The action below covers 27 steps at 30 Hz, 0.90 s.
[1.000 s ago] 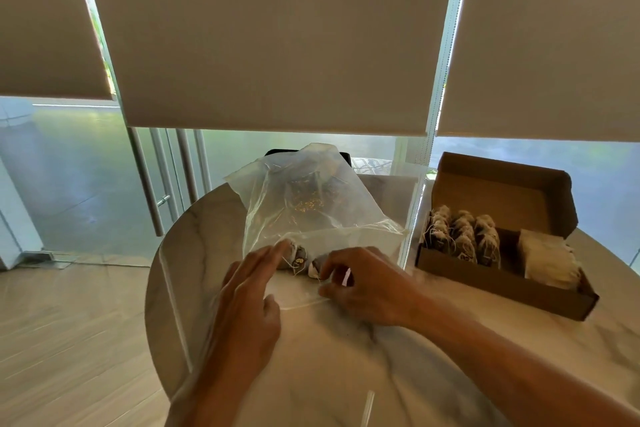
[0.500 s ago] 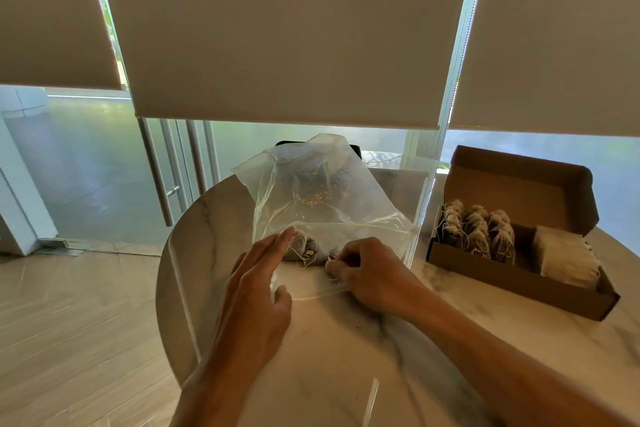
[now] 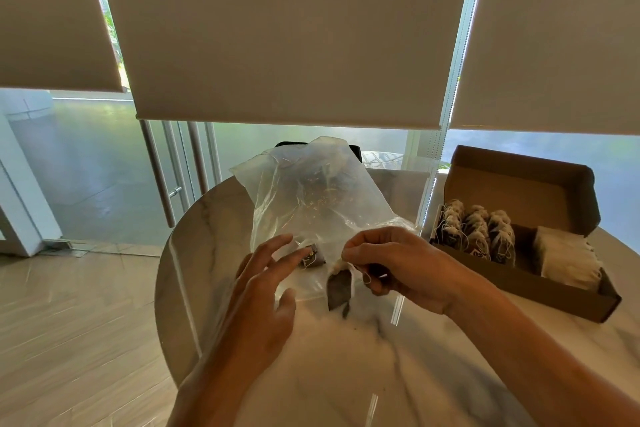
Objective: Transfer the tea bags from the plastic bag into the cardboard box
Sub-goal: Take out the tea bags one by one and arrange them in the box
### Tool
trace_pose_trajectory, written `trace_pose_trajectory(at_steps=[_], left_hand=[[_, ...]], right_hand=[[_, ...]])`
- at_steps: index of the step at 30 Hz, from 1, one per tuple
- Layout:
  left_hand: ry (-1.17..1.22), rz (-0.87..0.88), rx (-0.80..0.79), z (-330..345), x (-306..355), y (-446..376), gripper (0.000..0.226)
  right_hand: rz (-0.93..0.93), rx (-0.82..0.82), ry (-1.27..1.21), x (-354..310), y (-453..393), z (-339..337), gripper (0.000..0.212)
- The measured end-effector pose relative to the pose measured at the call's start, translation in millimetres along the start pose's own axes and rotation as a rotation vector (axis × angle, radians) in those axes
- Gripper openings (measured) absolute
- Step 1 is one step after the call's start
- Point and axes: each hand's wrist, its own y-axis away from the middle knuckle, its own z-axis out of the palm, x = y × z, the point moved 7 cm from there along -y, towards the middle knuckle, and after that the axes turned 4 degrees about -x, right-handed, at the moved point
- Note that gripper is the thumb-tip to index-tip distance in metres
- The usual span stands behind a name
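Pinching a dark tea bag [image 3: 340, 289] (apparently by its gathered top), right hand [image 3: 398, 265]; left hand [image 3: 263, 291] splayed on crinkly plastic bag [image 3: 311, 198].

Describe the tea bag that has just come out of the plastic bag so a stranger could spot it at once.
Start at the round marble table and find the clear plastic bag near its middle. Just in front of the bag's mouth, the right hand pinches a dark tea bag by its top. Unlike the tea bags in the cardboard box, it dangles alone.

A dark tea bag [image 3: 340, 289] dangles at centre frame. The crumpled clear plastic bag [image 3: 311, 199] sits just above it. The open cardboard box [image 3: 519, 236], part-filled, stands right.
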Motion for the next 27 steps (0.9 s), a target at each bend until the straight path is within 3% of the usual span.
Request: trace_pose_trajectory(at_steps=[2, 8, 12, 16, 20, 23, 27], left_hand=[[-0.003, 0.039, 0.006, -0.8, 8.3, -0.6, 0.041], [0.206, 0.100, -0.036, 1.3, 36.4, -10.0, 0.037], [0.169, 0.073, -0.022, 1.2, 44.7, -26.3, 0.038], [0.131, 0.103, -0.047, 0.9, 54.4, -42.6, 0.015], [0.140, 0.120, -0.116, 7.6, 59.0, -53.2, 0.015], [0.155, 0.107, -0.146, 11.2, 62.6, -60.1, 0.002], [0.144, 0.095, -0.182, 14.6, 67.9, -73.3, 0.012]], right_hand=[[-0.023, -0.020, 0.000, -1.9, 1.4, -1.4, 0.015], [-0.076, -0.069, 0.005, -6.3, 3.7, -1.2, 0.014], [-0.093, -0.054, -0.001, -8.9, 5.2, -7.7, 0.014], [-0.114, -0.032, -0.029, -11.8, 7.2, -17.8, 0.016], [-0.135, -0.038, -0.069, -14.4, 9.5, -25.1, 0.020], [-0.142, -0.021, -0.070, -16.7, 11.3, -31.5, 0.022], [-0.132, -0.040, -0.063, -16.1, 14.0, -39.7, 0.023]])
